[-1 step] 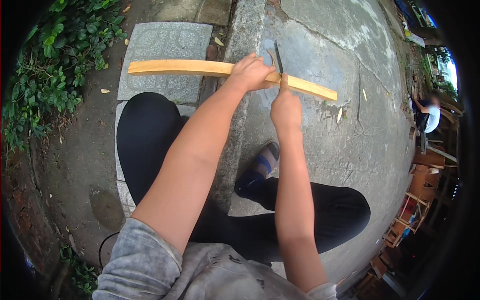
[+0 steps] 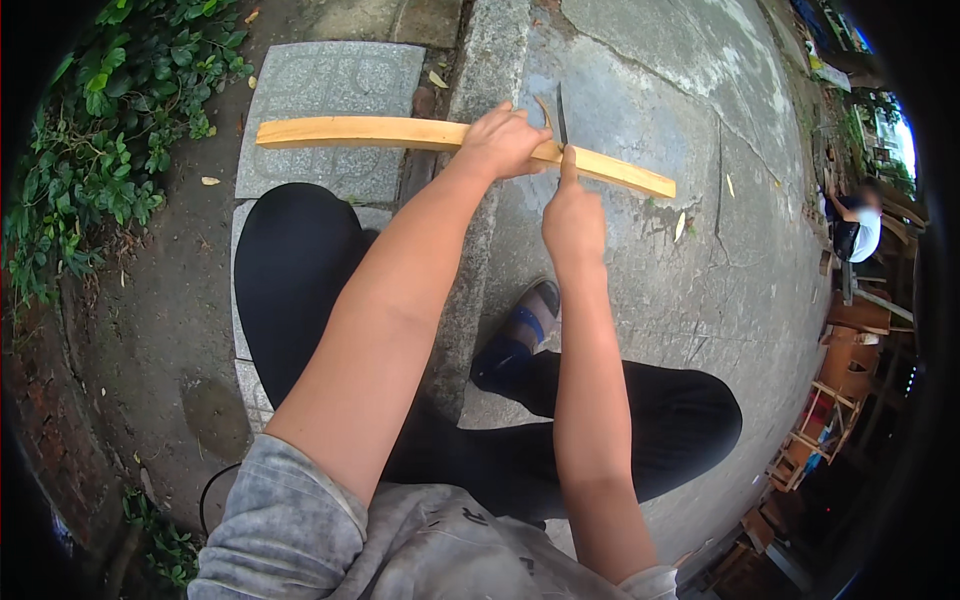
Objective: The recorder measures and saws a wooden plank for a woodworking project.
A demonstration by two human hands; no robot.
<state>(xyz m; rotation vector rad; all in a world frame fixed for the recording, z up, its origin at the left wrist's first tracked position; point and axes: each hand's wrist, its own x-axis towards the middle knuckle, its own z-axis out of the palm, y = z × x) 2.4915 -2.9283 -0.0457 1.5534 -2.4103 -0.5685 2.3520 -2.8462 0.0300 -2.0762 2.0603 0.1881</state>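
Note:
A long pale-yellow wooden strip lies crosswise in front of me, from a grey stone slab on the left to over the concrete on the right. My left hand is closed over it near its middle. Just right of that, my right hand grips a tool with a narrow dark blade, the index finger stretched along its top. The blade crosses the strip and points away from me; its handle is hidden, and whether it is a knife or a saw I cannot tell. A thin curved brown sliver stands beside my left fingers.
My bent legs and a sandalled foot are below the strip. A concrete curb runs between the grey slab and the cracked concrete. Leafy bushes grow at left. Wooden pieces and a seated person are far right.
The blade's tip has swung slightly to the right, and my right hand has shifted a little the same way. My left hand and the strip stay nearly where they were.

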